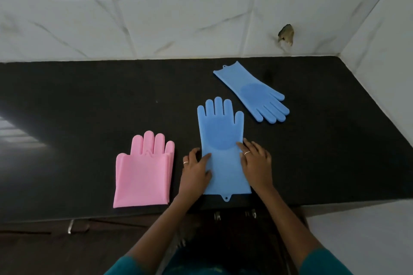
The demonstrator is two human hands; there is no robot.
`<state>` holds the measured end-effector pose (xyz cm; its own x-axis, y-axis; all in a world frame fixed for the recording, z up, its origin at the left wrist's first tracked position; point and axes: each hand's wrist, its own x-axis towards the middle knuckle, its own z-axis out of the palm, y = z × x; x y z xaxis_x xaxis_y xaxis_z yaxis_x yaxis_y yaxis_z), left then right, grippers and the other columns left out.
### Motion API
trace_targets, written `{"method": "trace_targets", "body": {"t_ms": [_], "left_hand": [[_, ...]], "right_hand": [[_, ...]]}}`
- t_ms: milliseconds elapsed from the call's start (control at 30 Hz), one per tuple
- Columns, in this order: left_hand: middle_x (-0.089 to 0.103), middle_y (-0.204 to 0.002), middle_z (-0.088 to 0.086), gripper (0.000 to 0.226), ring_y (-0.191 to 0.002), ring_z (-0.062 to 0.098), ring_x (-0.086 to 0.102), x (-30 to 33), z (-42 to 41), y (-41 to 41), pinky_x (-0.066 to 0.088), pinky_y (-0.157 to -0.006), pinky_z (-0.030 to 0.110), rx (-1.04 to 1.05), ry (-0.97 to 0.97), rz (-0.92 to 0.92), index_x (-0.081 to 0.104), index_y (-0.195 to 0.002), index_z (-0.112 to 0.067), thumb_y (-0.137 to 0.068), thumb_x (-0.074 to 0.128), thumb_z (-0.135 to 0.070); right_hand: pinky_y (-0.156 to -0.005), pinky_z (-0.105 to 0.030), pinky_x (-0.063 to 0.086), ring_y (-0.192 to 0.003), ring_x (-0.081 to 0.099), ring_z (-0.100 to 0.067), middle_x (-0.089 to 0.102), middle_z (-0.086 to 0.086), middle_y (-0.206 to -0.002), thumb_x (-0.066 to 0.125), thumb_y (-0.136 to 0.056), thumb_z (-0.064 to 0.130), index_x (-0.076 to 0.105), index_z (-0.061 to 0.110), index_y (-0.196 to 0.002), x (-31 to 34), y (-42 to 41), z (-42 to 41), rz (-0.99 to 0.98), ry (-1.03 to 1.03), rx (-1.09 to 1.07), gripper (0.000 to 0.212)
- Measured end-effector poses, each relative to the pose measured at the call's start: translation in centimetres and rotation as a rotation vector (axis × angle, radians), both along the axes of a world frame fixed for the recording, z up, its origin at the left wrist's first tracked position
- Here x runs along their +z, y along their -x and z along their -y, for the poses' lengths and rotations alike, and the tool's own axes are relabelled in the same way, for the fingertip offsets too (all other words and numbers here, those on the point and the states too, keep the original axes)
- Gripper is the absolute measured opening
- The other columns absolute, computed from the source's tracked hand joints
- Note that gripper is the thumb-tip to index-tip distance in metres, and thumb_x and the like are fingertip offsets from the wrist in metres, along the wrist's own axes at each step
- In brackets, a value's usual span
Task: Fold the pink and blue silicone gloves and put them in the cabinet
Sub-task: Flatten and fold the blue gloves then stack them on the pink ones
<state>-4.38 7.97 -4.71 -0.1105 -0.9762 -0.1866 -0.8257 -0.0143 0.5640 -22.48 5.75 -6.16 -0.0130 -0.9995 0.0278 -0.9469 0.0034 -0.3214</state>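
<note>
A blue silicone glove lies flat on the black counter, fingers pointing away from me, its cuff at the front edge. My left hand rests on its left edge and my right hand on its right edge, fingers spread and pressing flat. A second blue glove lies at an angle further back to the right, fingers toward me. The pink gloves sit stacked and folded to the left, near the front edge.
White marble tiles form the back wall, and a side wall closes the right. Below the counter's front edge are dark cabinet fronts with metal handles.
</note>
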Motion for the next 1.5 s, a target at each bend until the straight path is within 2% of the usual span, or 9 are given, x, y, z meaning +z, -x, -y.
{"method": "trace_targets", "body": {"t_ms": [133,267,433,600,667,867,1167,1333,1500], "left_hand": [[0.009,-0.155,0.01,0.055,-0.138,0.03,0.018,-0.6,-1.3,1.3,0.028,-0.111,0.04,-0.051,0.03,0.202,0.017,-0.145,-0.018,-0.094,0.038,-0.026],[0.011,-0.154,0.007,0.055,-0.138,0.025,0.018,-0.4,-1.9,1.7,0.026,-0.112,0.037,0.007,0.052,0.102,0.023,-0.142,-0.021,-0.092,0.044,-0.027],[0.013,-0.154,0.005,0.055,-0.142,0.022,0.01,0.5,0.1,2.5,0.018,-0.115,0.039,0.071,0.158,-0.023,0.028,-0.138,-0.023,-0.088,0.051,-0.023],[0.02,-0.153,0.008,0.059,-0.142,0.024,0.018,2.1,6.9,6.6,0.019,-0.116,0.038,-0.161,0.169,0.008,0.025,-0.14,-0.023,-0.089,0.053,-0.022],[0.019,-0.153,0.01,0.062,-0.142,0.026,0.018,2.3,9.6,8.6,0.018,-0.117,0.038,-0.258,0.168,0.071,0.022,-0.142,-0.02,-0.088,0.054,-0.021],[0.003,-0.158,0.01,0.067,-0.145,0.026,0.0,1.5,16.5,12.2,0.003,-0.12,0.039,-0.39,0.176,0.319,0.008,-0.146,-0.013,-0.089,0.041,-0.003],[-0.001,-0.159,0.0,0.072,-0.145,0.022,-0.005,-0.1,22.5,14.6,0.001,-0.117,0.044,-0.55,0.195,0.474,0.0,-0.146,-0.026,-0.09,0.033,0.003],[0.019,-0.156,-0.003,0.063,-0.145,0.015,0.01,-0.4,22.5,14.3,0.002,-0.117,0.035,-0.565,0.209,0.333,0.019,-0.145,-0.025,-0.09,0.034,0.003],[0.055,-0.134,0.009,0.038,-0.125,0.024,0.048,3.1,21.2,13.9,0.022,-0.112,0.037,-0.346,0.173,-0.084,0.046,-0.132,-0.014,-0.095,0.039,-0.008]], "right_hand": [[-0.114,-0.046,0.014,-0.142,0.021,-0.018,0.034,0.003,-0.15,0.032,-0.096,0.024,0.033,0.029,-0.139,-0.5,0.5,0.2,-0.061,-0.019,0.061,0.043],[-0.116,-0.043,0.009,-0.142,0.018,-0.017,0.032,0.002,-0.151,0.033,-0.097,0.026,0.032,0.028,-0.139,-0.4,1.3,0.6,0.027,-0.039,0.117,0.043],[-0.112,-0.035,0.022,-0.139,0.024,-0.014,0.033,0.0,-0.149,0.047,-0.092,0.029,0.03,0.029,-0.139,1.5,3.9,1.7,0.532,-0.093,-0.028,0.05],[-0.103,-0.029,0.031,-0.135,0.033,-0.017,0.032,-0.003,-0.148,0.056,-0.088,0.014,0.034,0.022,-0.138,3.4,7.5,4.9,1.105,0.006,-0.429,0.056],[-0.1,-0.027,0.03,-0.135,0.032,-0.017,0.033,-0.004,-0.149,0.057,-0.087,0.01,0.034,0.021,-0.138,3.6,8.9,6.3,1.211,0.053,-0.549,0.058],[-0.111,-0.037,0.031,-0.136,0.033,-0.023,0.031,-0.011,-0.149,0.052,-0.088,0.003,0.03,0.022,-0.14,2.6,12.1,10.5,1.095,0.052,-0.512,0.059],[-0.096,-0.029,0.043,-0.115,0.053,-0.019,0.052,-0.009,-0.133,0.056,-0.086,0.004,0.037,0.017,-0.137,0.9,13.4,15.6,0.914,0.068,-0.393,0.057],[-0.087,-0.025,0.046,-0.101,0.058,-0.015,0.063,-0.011,-0.117,0.056,-0.085,0.001,0.054,0.013,-0.124,1.2,13.9,15.7,1.02,0.074,-0.332,0.041],[-0.078,-0.03,0.05,-0.092,0.062,-0.021,0.066,-0.009,-0.102,0.044,-0.093,0.019,0.053,0.012,-0.123,2.5,14.7,14.8,1.476,-0.101,-0.399,0.032]]}}
